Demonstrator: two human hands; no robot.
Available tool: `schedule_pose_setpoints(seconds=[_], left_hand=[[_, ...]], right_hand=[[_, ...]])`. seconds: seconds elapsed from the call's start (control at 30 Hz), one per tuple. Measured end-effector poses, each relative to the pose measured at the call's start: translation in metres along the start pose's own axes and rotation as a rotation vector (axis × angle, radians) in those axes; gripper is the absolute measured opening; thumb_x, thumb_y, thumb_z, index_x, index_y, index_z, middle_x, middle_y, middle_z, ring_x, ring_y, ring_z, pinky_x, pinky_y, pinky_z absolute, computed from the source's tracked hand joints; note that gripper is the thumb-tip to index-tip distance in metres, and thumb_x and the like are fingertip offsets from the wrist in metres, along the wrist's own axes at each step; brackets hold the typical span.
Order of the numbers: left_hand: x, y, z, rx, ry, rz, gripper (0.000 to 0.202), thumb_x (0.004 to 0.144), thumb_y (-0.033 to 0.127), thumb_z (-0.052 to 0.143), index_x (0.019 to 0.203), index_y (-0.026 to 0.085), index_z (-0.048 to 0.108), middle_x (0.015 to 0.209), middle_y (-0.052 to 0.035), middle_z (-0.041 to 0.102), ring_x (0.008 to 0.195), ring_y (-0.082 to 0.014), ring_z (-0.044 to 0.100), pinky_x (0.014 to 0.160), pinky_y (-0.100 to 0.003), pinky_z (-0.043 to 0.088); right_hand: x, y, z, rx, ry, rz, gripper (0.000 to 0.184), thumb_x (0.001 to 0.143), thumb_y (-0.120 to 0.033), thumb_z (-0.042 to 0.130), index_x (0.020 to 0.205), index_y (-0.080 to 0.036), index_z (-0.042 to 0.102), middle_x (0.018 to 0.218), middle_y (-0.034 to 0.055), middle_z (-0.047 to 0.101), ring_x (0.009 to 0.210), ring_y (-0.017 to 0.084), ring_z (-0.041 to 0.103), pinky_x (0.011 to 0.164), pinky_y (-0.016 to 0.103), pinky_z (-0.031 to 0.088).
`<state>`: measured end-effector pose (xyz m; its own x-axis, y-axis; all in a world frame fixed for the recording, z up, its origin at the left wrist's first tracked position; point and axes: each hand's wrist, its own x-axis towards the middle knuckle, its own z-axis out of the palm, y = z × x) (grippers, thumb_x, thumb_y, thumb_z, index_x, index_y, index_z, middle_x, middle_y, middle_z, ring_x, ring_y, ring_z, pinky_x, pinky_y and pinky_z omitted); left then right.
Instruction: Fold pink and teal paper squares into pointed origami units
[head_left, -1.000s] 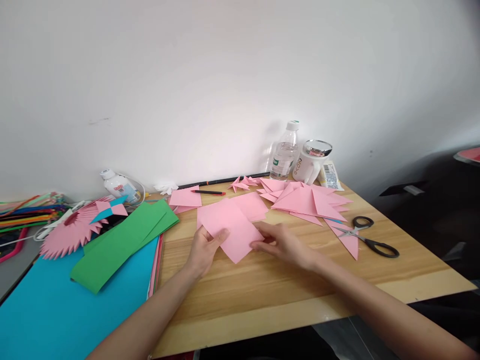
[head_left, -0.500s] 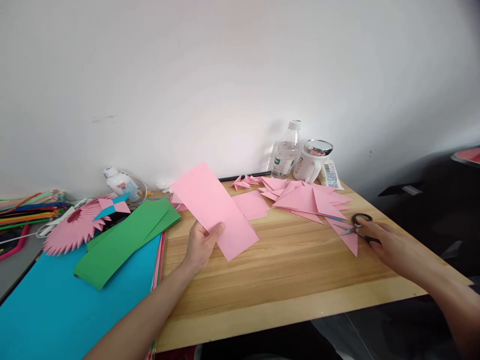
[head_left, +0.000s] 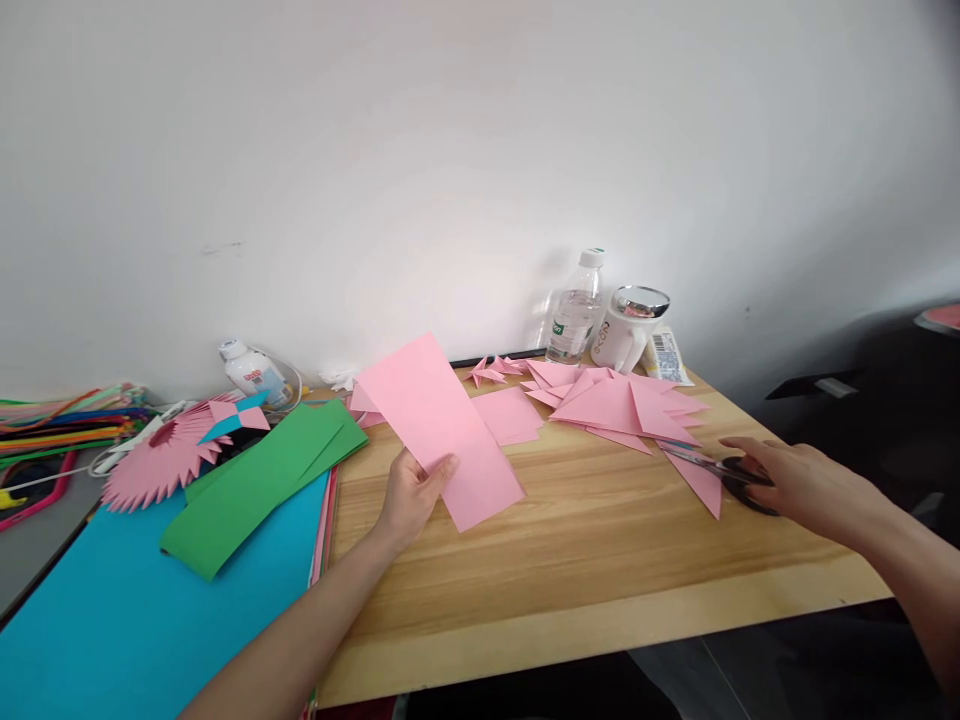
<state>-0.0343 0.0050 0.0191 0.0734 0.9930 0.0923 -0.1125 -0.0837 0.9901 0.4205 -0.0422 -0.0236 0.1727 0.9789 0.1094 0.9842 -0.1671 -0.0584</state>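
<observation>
A pink rectangular paper sheet [head_left: 442, 425] is pinched in my left hand [head_left: 416, 495], thumb on top, raised above the table and tilted. My right hand [head_left: 787, 480] is at the black handles of the scissors [head_left: 739, 480], with its thumb against the lower handle and the index finger stretched out above. The blades look closed and point left over a pink paper triangle [head_left: 697, 482]. Just beyond lies a pile of pink folded and triangular papers [head_left: 622, 405]. More pink sheets [head_left: 510, 415] lie behind the held one.
Green strips [head_left: 255, 490] rest on a blue sheet [head_left: 90, 630] at left, beside a pink pleated paper piece [head_left: 161, 455]. A white bottle [head_left: 255, 375] stands behind. Against the wall are a water bottle [head_left: 576, 315], a mug [head_left: 628, 330] and a packet [head_left: 667, 355]. The wooden table [head_left: 585, 560] ends in front.
The scissor blades have come together, and the handles have shifted slightly right with my right hand. My left hand still holds the pink sheet. The whole view has shifted a little.
</observation>
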Motion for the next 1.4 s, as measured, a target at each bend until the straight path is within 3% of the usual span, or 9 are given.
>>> schedule_pose_setpoints(seconds=[0.23,0.37,0.43,0.53,0.63,0.7,0.83,1.13,1.4], left_hand=[[0.002,-0.001,-0.001,0.019,0.049,0.009,0.041,0.064,0.04,0.078,0.092,0.014,0.065,0.091,-0.0082,0.072,0.078,-0.0197,0.065,0.067,-0.028,0.052],[0.004,-0.003,-0.004,0.034,0.08,0.025,0.039,0.065,0.042,0.077,0.089,0.013,0.065,0.087,-0.0073,0.071,0.074,-0.0185,0.064,0.063,-0.027,0.051],[0.006,-0.003,-0.005,0.045,0.098,0.035,0.039,0.065,0.043,0.077,0.087,0.013,0.066,0.085,-0.007,0.071,0.073,-0.0184,0.064,0.062,-0.027,0.05],[0.007,-0.001,-0.005,0.061,0.124,0.044,0.04,0.065,0.045,0.076,0.086,0.013,0.065,0.085,-0.0068,0.071,0.072,-0.0184,0.063,0.062,-0.027,0.05],[0.006,0.003,-0.004,0.08,0.142,0.053,0.041,0.064,0.046,0.076,0.086,0.013,0.065,0.085,-0.0065,0.071,0.073,-0.0187,0.064,0.063,-0.028,0.051],[0.006,0.006,-0.005,0.097,0.157,0.065,0.04,0.064,0.046,0.076,0.085,0.014,0.065,0.083,-0.0058,0.07,0.073,-0.0187,0.063,0.062,-0.027,0.05],[0.007,0.01,-0.007,0.131,0.19,0.087,0.037,0.067,0.047,0.074,0.082,0.015,0.064,0.08,-0.0043,0.069,0.07,-0.0169,0.062,0.058,-0.025,0.049],[0.005,0.013,-0.005,0.106,0.059,-0.034,0.037,0.064,0.043,0.077,0.081,0.015,0.061,0.072,-0.0018,0.066,0.049,-0.0162,0.061,0.038,-0.029,0.053],[0.005,0.026,-0.008,0.109,0.233,0.113,0.035,0.071,0.04,0.073,0.089,0.015,0.057,0.08,-0.0028,0.068,0.052,-0.0168,0.065,0.038,-0.024,0.053]], right_hand=[[-0.02,0.017,-0.012,0.317,-0.189,0.049,0.037,0.07,-0.036,0.056,0.105,-0.031,0.064,0.099,0.0124,0.071,0.089,0.031,0.066,0.07,0.04,0.051],[-0.031,0.001,-0.04,0.67,-0.239,0.01,0.04,0.075,-0.043,0.06,0.114,-0.034,0.063,0.117,0.0133,0.065,0.108,0.032,0.061,0.089,0.041,0.048],[-0.029,-0.031,-0.055,0.838,-0.27,-0.056,0.05,0.078,-0.047,0.06,0.126,-0.033,0.056,0.127,0.0144,0.06,0.117,0.032,0.055,0.095,0.041,0.045],[-0.017,-0.103,-0.067,1.111,-0.384,-0.153,0.068,0.075,-0.049,0.067,0.136,-0.028,0.045,0.113,0.0157,0.066,0.105,0.031,0.061,0.085,0.042,0.051],[-0.001,-0.177,-0.063,1.253,-0.435,-0.319,0.059,0.069,-0.049,0.073,0.118,-0.019,0.058,0.091,0.0103,0.066,0.081,0.024,0.063,0.068,0.035,0.051],[0.008,-0.216,-0.056,1.357,-0.457,-0.301,0.05,0.068,-0.048,0.074,0.106,-0.018,0.06,0.084,0.007,0.065,0.073,0.019,0.06,0.063,0.032,0.048],[0.014,-0.262,-0.046,1.524,-0.587,-0.237,0.048,0.051,-0.039,0.085,0.084,-0.019,0.057,0.071,-0.0001,0.063,0.067,0.016,0.058,0.059,0.027,0.044],[0.013,-0.279,-0.024,1.703,-0.502,-0.128,0.045,0.051,-0.04,0.085,0.081,-0.021,0.057,0.063,-0.0038,0.06,0.056,0.013,0.055,0.054,0.025,0.038],[-0.003,-0.276,-0.027,1.635,-0.623,-0.295,0.047,0.066,-0.046,0.077,0.1,-0.02,0.056,0.07,-0.0029,0.056,0.061,0.011,0.051,0.057,0.025,0.038]])
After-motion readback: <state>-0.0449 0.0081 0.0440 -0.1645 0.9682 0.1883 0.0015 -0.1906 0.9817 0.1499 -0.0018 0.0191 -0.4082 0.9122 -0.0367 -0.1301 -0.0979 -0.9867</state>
